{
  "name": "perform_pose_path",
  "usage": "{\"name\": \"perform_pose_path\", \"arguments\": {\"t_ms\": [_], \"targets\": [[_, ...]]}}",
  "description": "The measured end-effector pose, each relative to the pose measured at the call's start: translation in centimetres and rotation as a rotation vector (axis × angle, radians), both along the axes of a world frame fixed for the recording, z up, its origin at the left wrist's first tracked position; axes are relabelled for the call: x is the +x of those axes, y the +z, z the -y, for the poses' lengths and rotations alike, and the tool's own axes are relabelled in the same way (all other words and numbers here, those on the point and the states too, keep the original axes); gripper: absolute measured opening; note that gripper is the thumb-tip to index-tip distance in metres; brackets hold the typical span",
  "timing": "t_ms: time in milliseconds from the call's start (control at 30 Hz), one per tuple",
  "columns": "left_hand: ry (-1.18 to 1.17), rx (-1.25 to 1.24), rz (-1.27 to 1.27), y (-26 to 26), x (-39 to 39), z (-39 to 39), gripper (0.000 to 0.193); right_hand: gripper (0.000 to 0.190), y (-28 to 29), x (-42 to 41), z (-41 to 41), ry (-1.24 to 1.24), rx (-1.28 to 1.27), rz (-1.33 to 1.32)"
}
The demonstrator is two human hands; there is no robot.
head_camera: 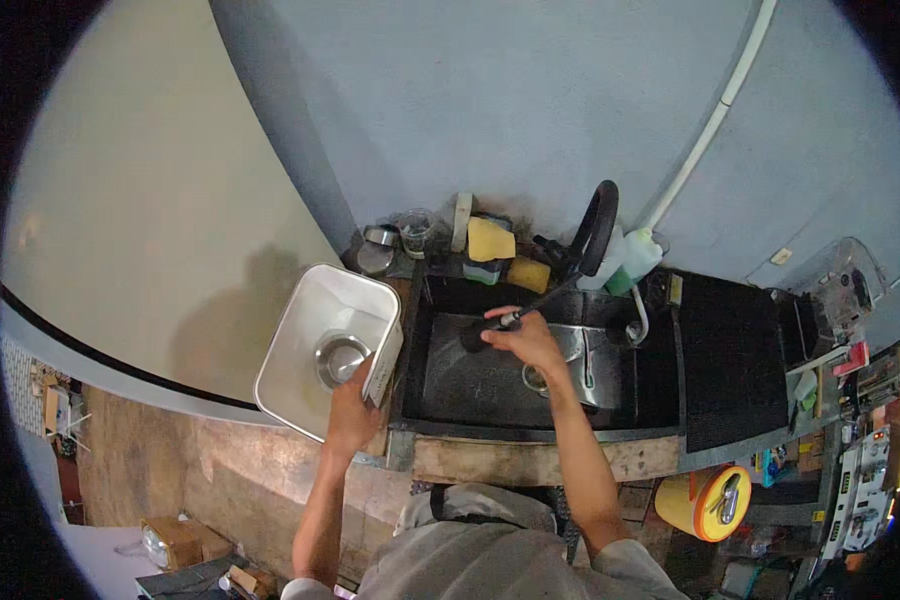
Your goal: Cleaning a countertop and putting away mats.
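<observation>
My left hand [358,401] grips the right rim of a deep white rectangular tub [285,375], left of the sink. A round stainless steel bowl [337,351] sits inside the tub, close to my fingers. Over the black sink basin [457,382], my right hand [523,337] holds the dark spray head [487,330] of a pull-out faucet, whose thin hose [551,296] runs back to the black curved spout [600,225]. Beneath my right wrist lie a metal tray [586,367] and a small round metal item [532,376], partly hidden by my arm.
Behind the sink stand a glass jar [376,255], a clear cup [416,229], a yellow cloth [491,238], a sponge [529,274] and a plastic bottle with green liquid [637,255]. A black ribbed drainboard [735,360] adjoins the basin. A yellow lidded bucket [686,504] stands below right.
</observation>
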State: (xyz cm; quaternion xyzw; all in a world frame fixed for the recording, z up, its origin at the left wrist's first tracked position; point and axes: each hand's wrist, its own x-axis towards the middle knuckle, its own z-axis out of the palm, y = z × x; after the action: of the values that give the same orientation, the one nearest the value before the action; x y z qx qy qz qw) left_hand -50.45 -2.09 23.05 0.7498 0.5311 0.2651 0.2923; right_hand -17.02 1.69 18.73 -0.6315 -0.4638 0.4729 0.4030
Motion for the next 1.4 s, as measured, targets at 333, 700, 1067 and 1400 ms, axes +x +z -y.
{"name": "perform_pose_path", "arguments": {"t_ms": [333, 700, 1067, 1400], "targets": [[0.016, 0.040, -0.003, -3.2, -0.2, -0.7, 0.071, 0.036, -3.3, -0.2, -3.8, -0.219, 0.316, 0.004], [0.053, -0.035, 0.026, -0.8, 0.8, -0.7, 0.073, 0.038, -1.1, 1.5, -1.8, 0.088, 0.036, -0.195], [0.165, 0.327, -0.055, 1.2, 3.7, 0.9, 0.054, 0.042, -2.4, 2.3, -1.1, 0.131, 0.043, -0.014], [-0.179, 0.188, 0.215, -4.6, 9.2, 2.2, 0.041, 0.047, -4.5, 8.7, -2.3, -0.238, 0.334, 0.799]]}}
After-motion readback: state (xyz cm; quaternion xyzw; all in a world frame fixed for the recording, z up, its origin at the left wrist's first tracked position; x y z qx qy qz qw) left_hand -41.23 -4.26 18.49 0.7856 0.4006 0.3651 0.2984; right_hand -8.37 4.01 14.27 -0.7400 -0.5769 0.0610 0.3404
